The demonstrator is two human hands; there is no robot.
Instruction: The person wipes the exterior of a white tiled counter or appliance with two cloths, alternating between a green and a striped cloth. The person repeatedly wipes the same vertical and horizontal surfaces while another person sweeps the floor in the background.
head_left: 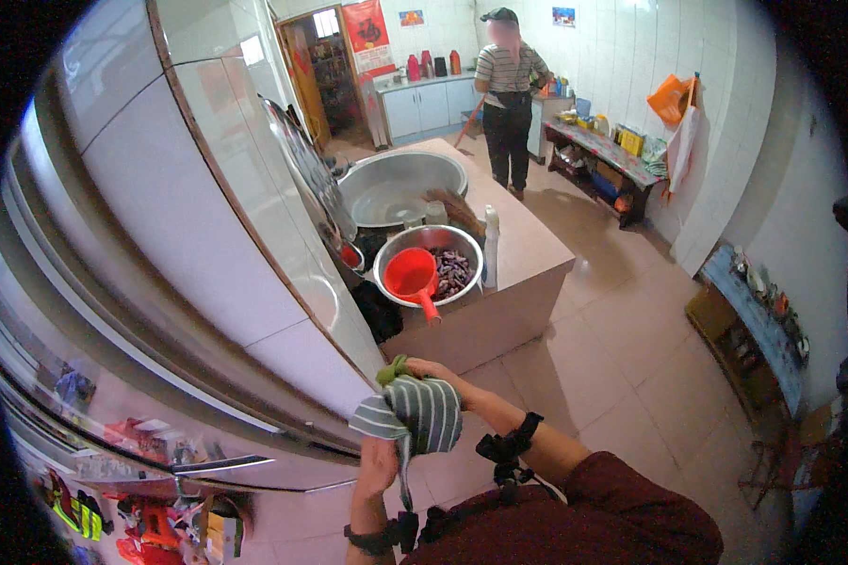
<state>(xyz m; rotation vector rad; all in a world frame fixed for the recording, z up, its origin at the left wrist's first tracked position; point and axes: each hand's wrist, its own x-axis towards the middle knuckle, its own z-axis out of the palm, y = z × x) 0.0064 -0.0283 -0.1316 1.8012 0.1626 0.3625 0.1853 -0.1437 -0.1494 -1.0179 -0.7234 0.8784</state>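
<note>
A grey cloth with white stripes [424, 413] is bunched between my two hands in front of my body. My left hand [379, 462] grips it from below, its fingers mostly hidden under the fabric. At the top, my right hand [431, 371] has hold of it too, next to a green knotted-looking piece of fabric [394, 370]. Whether the green piece belongs to the striped cloth, I cannot tell. A thin strip of cloth hangs down beside my left wrist. Both wrists wear black straps.
Beyond my hands, a tiled ledge [537, 247] carries a metal basin [477, 279] with a red plastic dipper [410, 272] and dark purple pieces. A large wok [389, 187] is set behind it. Another person [512, 92] stands farther back. Low benches [608, 145] line the right wall.
</note>
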